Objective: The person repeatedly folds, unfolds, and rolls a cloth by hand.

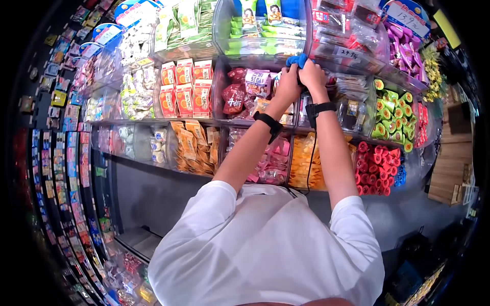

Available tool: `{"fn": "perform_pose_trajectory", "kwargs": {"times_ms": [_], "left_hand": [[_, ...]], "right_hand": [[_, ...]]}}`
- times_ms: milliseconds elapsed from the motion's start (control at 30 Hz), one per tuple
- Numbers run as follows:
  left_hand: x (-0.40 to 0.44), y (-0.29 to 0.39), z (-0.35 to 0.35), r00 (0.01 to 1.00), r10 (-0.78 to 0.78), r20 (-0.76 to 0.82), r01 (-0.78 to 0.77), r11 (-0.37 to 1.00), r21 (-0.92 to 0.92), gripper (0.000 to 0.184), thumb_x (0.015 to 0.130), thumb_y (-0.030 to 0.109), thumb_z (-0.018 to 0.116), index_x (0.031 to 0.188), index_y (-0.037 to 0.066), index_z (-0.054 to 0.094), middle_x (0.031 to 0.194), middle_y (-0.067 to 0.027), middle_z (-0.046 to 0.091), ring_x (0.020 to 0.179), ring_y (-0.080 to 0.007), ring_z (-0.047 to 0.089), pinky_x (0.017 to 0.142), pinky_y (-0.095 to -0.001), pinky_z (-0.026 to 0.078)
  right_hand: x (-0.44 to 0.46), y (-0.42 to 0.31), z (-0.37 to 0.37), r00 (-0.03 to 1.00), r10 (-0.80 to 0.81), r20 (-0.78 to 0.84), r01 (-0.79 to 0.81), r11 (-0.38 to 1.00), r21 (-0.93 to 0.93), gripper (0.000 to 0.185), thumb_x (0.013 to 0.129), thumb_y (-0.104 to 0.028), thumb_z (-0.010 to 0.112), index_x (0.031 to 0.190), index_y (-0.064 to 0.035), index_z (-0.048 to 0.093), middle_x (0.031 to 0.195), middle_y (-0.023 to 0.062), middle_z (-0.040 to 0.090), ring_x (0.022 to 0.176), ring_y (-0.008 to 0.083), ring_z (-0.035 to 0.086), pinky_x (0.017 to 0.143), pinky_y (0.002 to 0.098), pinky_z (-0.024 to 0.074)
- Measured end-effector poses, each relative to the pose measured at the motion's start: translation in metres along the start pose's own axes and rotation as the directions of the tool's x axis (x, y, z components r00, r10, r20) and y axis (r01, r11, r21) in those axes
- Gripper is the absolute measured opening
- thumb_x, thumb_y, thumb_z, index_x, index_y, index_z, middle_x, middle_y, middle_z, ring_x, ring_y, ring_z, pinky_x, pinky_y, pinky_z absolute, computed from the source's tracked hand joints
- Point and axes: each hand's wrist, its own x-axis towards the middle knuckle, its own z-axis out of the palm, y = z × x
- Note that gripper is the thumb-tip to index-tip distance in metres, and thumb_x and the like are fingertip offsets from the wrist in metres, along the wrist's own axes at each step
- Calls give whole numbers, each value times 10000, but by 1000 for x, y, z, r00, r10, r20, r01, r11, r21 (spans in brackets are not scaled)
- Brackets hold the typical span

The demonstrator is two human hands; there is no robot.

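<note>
Both arms reach forward over the clear snack bins. My left hand and my right hand are close together at the divider below the bin of green packets. A blue cloth is bunched at their fingertips. The fingers of both hands are curled round it, though parts of them are hidden. A black band sits on each wrist. Under the left forearm is a bin with dark red packets and a white and purple packet.
Around the hands are red and white boxes, orange packets, green-wrapped sweets, red-wrapped sweets and purple sweets. A black cable hangs from the right wrist. Packed shelves stand at the left, wooden boards at the right.
</note>
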Motion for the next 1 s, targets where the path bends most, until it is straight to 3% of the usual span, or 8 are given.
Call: {"fn": "perform_pose_trajectory", "kwargs": {"times_ms": [167, 200, 400, 467, 533, 667, 867, 1000], "left_hand": [[-43, 4, 8, 997, 26, -73, -27, 999, -20, 748, 700, 28, 762, 1357, 58, 407, 1264, -294, 506, 1147, -486, 505, 948, -511, 451], [-56, 11, 1, 1000, -25, -3, 24, 999, -37, 782, 726, -10, 730, 1406, 77, 353, 1350, -323, 410, 1186, -519, 486, 948, -513, 470], [-101, 32, -21, 999, -9, -41, 11, 999, 48, 669, 731, -57, 667, 1347, 56, 433, 1245, -251, 499, 1161, -458, 493, 983, -508, 417], [-93, 40, -31, 999, 42, 8, -43, 946, 321, 588, 744, -89, 605, 1296, 47, 455, 1125, -216, 525, 1097, -443, 522, 906, -519, 448], [-78, 38, -26, 997, 75, -12, -73, 985, 154, 436, 765, -101, 558, 1174, 24, 477, 1052, -242, 517, 919, -485, 574, 733, -545, 483], [-48, 27, -9, 994, 93, -56, -86, 990, 116, 511, 794, -27, 621, 1276, 49, 470, 1053, -233, 543, 976, -459, 557, 750, -521, 485], [-74, 34, -4, 998, -32, -53, 36, 996, 85, 803, 737, 50, 751, 1428, 38, 341, 1160, -283, 503, 1019, -491, 549, 803, -510, 491], [-98, 34, -4, 996, -84, -8, 84, 991, 101, 843, 729, 33, 738, 1437, 2, 281, 1132, -288, 502, 988, -493, 560, 776, -509, 504]], "right_hand": [[-35, 6, -13, 998, -58, 14, 59, 998, -16, 329, 823, -276, 612, 1073, -68, 664, 1063, 237, 681, 1026, 451, 634, 886, 537, 506], [-42, 13, -9, 997, -72, 41, 73, 997, -38, 340, 815, -275, 618, 1076, -61, 657, 1041, 241, 683, 1009, 451, 639, 876, 539, 508], [-80, 19, -3, 995, -92, 26, 94, 991, -98, 402, 827, -317, 645, 1129, -53, 609, 1017, 233, 683, 961, 429, 661, 828, 539, 527], [-70, 17, -6, 991, -110, 78, 118, 987, -109, 365, 836, -301, 633, 1104, -54, 614, 1005, 225, 688, 935, 427, 669, 808, 538, 533], [-55, 20, 1, 982, -187, 26, 189, 972, -137, 277, 888, -242, 547, 1062, -38, 616, 992, 240, 685, 937, 440, 668, 799, 538, 535], [-20, 12, 9, 989, -145, -30, 139, 979, -146, 309, 946, -240, 439, 1079, -33, 627, 1044, 242, 683, 1001, 423, 663, 835, 524, 531], [-32, 2, -18, 985, -66, 162, 93, 982, -164, 388, 870, -336, 579, 1114, -54, 685, 1146, 225, 669, 1100, 402, 629, 920, 485, 505], [-66, 3, -25, 963, -79, 256, 140, 964, -226, 417, 854, -366, 590, 1085, -39, 704, 1112, 238, 675, 1058, 413, 645, 903, 478, 512]]}}
